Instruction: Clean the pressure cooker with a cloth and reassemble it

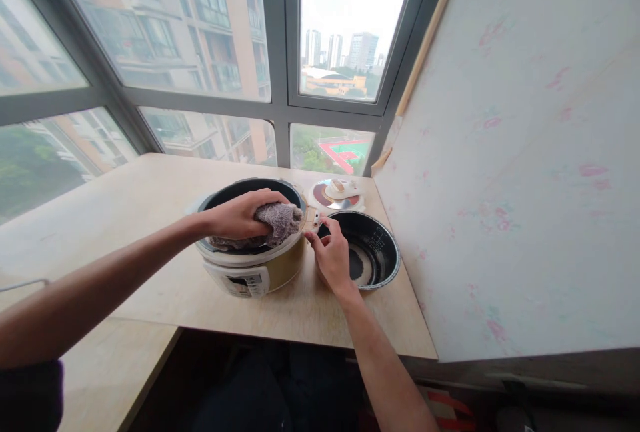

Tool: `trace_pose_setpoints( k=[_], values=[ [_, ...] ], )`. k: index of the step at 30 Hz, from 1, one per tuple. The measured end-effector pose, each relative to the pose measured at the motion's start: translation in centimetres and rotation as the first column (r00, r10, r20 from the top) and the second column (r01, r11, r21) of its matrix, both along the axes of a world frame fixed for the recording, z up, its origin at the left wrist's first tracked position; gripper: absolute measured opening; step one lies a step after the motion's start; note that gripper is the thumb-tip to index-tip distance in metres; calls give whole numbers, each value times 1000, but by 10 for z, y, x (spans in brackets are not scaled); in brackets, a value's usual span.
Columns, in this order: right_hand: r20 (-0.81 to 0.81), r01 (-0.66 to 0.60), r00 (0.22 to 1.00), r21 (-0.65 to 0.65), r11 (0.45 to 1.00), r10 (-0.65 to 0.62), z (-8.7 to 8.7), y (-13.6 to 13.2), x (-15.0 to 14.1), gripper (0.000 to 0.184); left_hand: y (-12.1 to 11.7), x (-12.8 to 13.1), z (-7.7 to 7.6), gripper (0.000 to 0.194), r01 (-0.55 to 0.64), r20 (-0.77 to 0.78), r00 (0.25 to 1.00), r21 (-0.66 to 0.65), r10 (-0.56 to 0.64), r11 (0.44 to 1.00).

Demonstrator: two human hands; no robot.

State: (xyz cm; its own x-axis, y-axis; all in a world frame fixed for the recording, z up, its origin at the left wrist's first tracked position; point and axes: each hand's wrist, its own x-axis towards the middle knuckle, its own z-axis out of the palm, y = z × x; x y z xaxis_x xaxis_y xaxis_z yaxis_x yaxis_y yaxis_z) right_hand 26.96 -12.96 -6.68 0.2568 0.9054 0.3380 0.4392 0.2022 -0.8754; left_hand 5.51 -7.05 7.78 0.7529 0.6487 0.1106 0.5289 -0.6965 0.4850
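As the left hand [243, 215] clutches it, the cloth [281, 223] looks soft.
Best held bunched; right hand [334, 253] curled, grip unclear.

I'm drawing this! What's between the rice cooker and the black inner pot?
In the head view, the right hand shows between the rice cooker and inner pot, partly covering the pot.

Single view, from my head: faces forward, tilted down over countertop [280, 317]. Near my left hand [240, 215] and right hand [334, 257]; window [280, 112] toward twelve o'clock, flowered wall [525, 172] at three.
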Motion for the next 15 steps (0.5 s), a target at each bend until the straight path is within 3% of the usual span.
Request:
trace_pose_setpoints(
  k=[4,8,12,15],
  values=[
    [52,-10,999,10,1000,9,4,-1,0,63,-5,-16,5,48,-132,192,970,-84,146,988],
    [117,-67,991,46,997,61,12,-2,3,55,-10,-27,7,43,-271,383,866,-181,321,946],
    [112,-70,992,120,990,56,28,-4,4,53,-14,-23,9,48,-348,566,666,-341,486,874],
    [-21,-163,986,133,978,167,46,-6,1,58,-17,-13,11,51,-329,619,495,-515,610,791]
  ],
)
